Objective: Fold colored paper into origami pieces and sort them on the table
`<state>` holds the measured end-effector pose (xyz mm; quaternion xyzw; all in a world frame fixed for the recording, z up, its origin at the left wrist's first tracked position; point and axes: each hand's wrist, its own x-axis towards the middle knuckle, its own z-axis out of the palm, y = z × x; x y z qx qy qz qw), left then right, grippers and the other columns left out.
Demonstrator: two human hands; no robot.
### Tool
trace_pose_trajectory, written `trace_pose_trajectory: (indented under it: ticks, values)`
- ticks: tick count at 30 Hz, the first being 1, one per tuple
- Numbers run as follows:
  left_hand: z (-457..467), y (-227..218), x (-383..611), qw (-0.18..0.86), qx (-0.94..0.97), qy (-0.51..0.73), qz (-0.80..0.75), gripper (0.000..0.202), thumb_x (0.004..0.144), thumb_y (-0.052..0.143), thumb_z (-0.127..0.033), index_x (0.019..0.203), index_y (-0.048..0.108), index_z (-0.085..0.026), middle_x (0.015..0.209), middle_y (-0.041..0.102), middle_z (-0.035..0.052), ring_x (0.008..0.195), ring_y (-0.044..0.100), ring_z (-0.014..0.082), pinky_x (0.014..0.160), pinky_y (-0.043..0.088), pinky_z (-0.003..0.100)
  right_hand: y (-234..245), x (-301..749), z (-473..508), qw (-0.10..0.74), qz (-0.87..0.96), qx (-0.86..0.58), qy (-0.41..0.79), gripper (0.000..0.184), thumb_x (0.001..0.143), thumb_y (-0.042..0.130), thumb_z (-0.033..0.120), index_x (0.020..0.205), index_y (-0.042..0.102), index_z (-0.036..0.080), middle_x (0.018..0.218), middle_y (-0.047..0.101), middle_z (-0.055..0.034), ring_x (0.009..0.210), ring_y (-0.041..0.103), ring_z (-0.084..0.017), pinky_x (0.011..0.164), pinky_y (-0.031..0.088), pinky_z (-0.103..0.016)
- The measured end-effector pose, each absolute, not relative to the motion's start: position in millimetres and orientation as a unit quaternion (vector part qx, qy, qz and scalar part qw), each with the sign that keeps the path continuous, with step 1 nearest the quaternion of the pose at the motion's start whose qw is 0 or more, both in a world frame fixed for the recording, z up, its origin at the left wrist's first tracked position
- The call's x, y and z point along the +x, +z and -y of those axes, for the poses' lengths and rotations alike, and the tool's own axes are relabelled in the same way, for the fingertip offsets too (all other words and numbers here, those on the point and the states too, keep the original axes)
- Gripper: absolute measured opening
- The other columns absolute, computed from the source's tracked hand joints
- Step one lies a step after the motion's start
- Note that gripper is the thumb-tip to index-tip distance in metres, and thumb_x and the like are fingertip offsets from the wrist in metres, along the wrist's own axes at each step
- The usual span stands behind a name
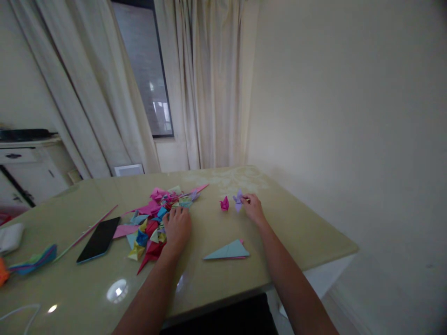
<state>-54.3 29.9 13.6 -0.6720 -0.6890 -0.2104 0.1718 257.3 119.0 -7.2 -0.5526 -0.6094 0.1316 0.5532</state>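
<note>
My right hand point(253, 207) pinches a small purple paper crane point(238, 201) by its right side, at or just over the tabletop. Just left of it stands a small magenta paper crane point(224, 204). My left hand point(178, 226) rests on the right side of a heap of folded paper pieces point(152, 228) in pink, red, blue, yellow and green. Its fingers are slightly spread, with the tips partly hidden among the pieces. Between my forearms lies a light blue folded paper plane point(227, 251), with a pink paper edge showing beneath.
Left of the heap lie a black phone point(99, 239) and a thin pink-and-green strip point(85, 233). A blue and green paper bundle point(38, 260), a white case point(10, 238) and a white cable point(30, 309) are farther left. The glossy table point(296, 232) meets the wall at right.
</note>
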Motion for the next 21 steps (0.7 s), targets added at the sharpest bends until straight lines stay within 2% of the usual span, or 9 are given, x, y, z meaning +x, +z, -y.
trace_pose_trajectory:
  ticks: [4,8,12,15,18,21]
  values:
    - [-31.9,16.7,-54.0,0.164,-0.677,-0.261,0.669,0.034,0.097,0.045,-0.014,0.116,0.073,-0.020,0.117,0.075,0.0141,0.115,0.062,0.0331,0.104,0.039,0.051,-16.0,257.6,-121.0,0.512,0.637,-0.560,0.139,0.009,0.082,0.067,0.025,0.076,0.073,0.022,0.079,0.073,-0.0028,0.074,0.066,-0.021,0.074,0.052,-0.033]
    - [-37.2,18.0,-52.9,0.127,-0.675,-0.363,0.629,0.033,0.097,0.047,-0.016,0.117,0.072,-0.021,0.116,0.077,0.0128,0.112,0.065,0.0317,0.103,0.042,0.049,-20.3,259.6,-119.9,0.488,0.646,-0.572,0.135,0.009,0.082,0.065,0.022,0.074,0.071,0.023,0.075,0.072,-0.0009,0.071,0.065,-0.020,0.071,0.049,-0.031]
    - [-44.6,18.3,-52.5,0.037,-0.675,-0.499,0.542,0.030,0.097,0.048,-0.021,0.114,0.072,-0.019,0.113,0.076,0.0135,0.109,0.068,0.0302,0.099,0.051,0.047,-23.8,260.0,-119.5,0.479,0.643,-0.584,0.126,0.011,0.080,0.064,0.018,0.073,0.070,0.023,0.073,0.071,-0.0013,0.071,0.064,-0.020,0.069,0.047,-0.030]
    - [-49.1,17.6,-50.1,-0.066,-0.642,-0.586,0.489,0.030,0.095,0.058,-0.030,0.122,0.068,-0.021,0.114,0.076,0.0108,0.101,0.072,0.0257,0.095,0.056,0.044,-24.4,259.1,-118.6,0.485,0.634,-0.592,0.114,0.013,0.078,0.062,0.015,0.072,0.069,0.023,0.074,0.068,-0.0019,0.070,0.063,-0.021,0.069,0.048,-0.031]
    - [-52.6,17.4,-46.7,-0.181,-0.591,-0.649,0.444,0.049,0.089,0.069,-0.040,0.134,0.061,-0.022,0.110,0.075,0.0087,0.093,0.074,0.0218,0.087,0.061,0.038,-17.7,258.3,-114.8,0.514,0.615,-0.592,0.083,0.018,0.077,0.058,0.012,0.084,0.072,0.023,0.089,0.067,-0.0055,0.079,0.065,-0.022,0.075,0.051,-0.033]
    - [-54.2,19.3,-44.4,-0.256,-0.558,-0.679,0.403,0.058,0.085,0.074,-0.047,0.134,0.059,-0.020,0.097,0.073,0.0050,0.088,0.075,0.0205,0.081,0.063,0.035,-2.3,252.5,-105.5,0.552,0.596,-0.582,0.041,0.030,0.084,0.054,0.014,0.107,0.071,0.021,0.112,0.063,-0.0115,0.096,0.065,-0.024,0.089,0.052,-0.038]
